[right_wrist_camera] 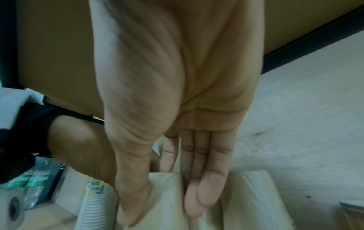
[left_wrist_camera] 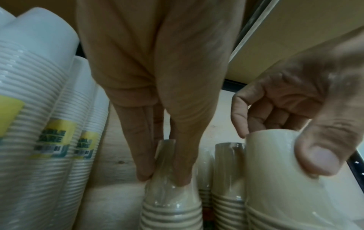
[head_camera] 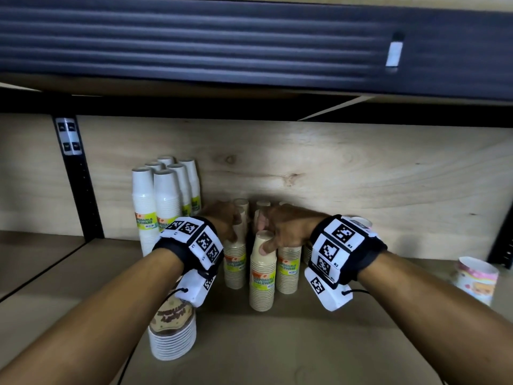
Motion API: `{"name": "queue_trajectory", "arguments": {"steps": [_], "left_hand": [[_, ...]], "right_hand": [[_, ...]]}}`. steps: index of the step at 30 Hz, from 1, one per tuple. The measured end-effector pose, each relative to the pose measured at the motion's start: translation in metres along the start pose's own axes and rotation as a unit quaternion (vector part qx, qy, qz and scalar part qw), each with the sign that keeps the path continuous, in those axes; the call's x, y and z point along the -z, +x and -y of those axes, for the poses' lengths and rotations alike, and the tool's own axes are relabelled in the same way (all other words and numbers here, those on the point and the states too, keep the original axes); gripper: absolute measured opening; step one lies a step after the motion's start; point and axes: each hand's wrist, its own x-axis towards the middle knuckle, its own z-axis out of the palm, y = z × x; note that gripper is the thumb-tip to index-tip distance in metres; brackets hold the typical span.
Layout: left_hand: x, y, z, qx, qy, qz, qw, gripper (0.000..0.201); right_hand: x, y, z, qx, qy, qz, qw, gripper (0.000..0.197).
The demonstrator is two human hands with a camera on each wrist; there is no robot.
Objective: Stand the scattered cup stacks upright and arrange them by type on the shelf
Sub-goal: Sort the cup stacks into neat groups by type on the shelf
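Several beige cup stacks stand upright mid-shelf against the back board. My left hand (head_camera: 234, 232) pinches the top of the left beige stack (head_camera: 235, 266); the left wrist view shows fingers and thumb of that hand (left_wrist_camera: 164, 175) on either side of its wrapped top (left_wrist_camera: 169, 196). My right hand (head_camera: 263, 236) grips the top of the front beige stack (head_camera: 263, 279), thumb in front, fingers behind; the right wrist view shows this grip (right_wrist_camera: 163, 213) on the stack (right_wrist_camera: 167, 194). Tall white cup stacks (head_camera: 163, 195) stand grouped at the back left.
A short patterned brown stack (head_camera: 172, 332) stands at the front left under my left wrist. A pink patterned stack (head_camera: 476, 279) stands at the far right. Another beige stack (head_camera: 288, 269) sits just right of the front one. The upper shelf's edge (head_camera: 249, 51) hangs low overhead.
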Motion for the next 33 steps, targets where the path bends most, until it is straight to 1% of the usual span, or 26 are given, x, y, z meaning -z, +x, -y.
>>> {"name": "queue_trajectory", "arguments": {"steps": [3, 9, 12, 16, 19, 23, 25, 30, 33], "left_hand": [[0.001, -0.002, -0.001, 0.006, 0.002, 0.003, 1.000, 0.054], [0.004, -0.011, -0.003, 0.024, 0.010, 0.007, 1.000, 0.060], [0.008, -0.018, -0.003, 0.016, 0.007, 0.011, 1.000, 0.060], [0.029, -0.034, -0.007, -0.003, -0.031, -0.011, 0.999, 0.063], [0.045, -0.047, -0.006, 0.019, 0.004, -0.026, 0.999, 0.062], [0.049, -0.071, -0.002, 0.039, 0.053, -0.001, 0.998, 0.053], [0.048, -0.083, 0.000, 0.045, 0.084, 0.018, 0.995, 0.052], [0.042, -0.113, 0.007, 0.091, 0.100, 0.079, 0.988, 0.059], [0.031, -0.130, 0.017, 0.117, 0.100, 0.116, 0.981, 0.066]], "right_hand": [[-0.002, 0.000, -0.001, -0.001, -0.004, -0.009, 1.000, 0.048], [-0.008, 0.000, 0.000, 0.003, -0.010, -0.021, 1.000, 0.047], [-0.008, -0.004, 0.002, 0.000, -0.017, -0.018, 1.000, 0.047], [-0.004, -0.013, 0.008, -0.001, -0.033, -0.013, 0.999, 0.046], [-0.003, -0.021, 0.010, -0.006, -0.038, -0.018, 0.999, 0.046], [0.000, -0.036, 0.013, -0.012, -0.050, -0.026, 0.998, 0.048], [0.001, -0.043, 0.012, -0.018, -0.055, -0.038, 0.998, 0.048], [-0.003, -0.061, 0.009, -0.049, -0.043, -0.055, 0.996, 0.042], [-0.009, -0.076, 0.006, -0.060, -0.018, -0.068, 0.996, 0.050]]}}
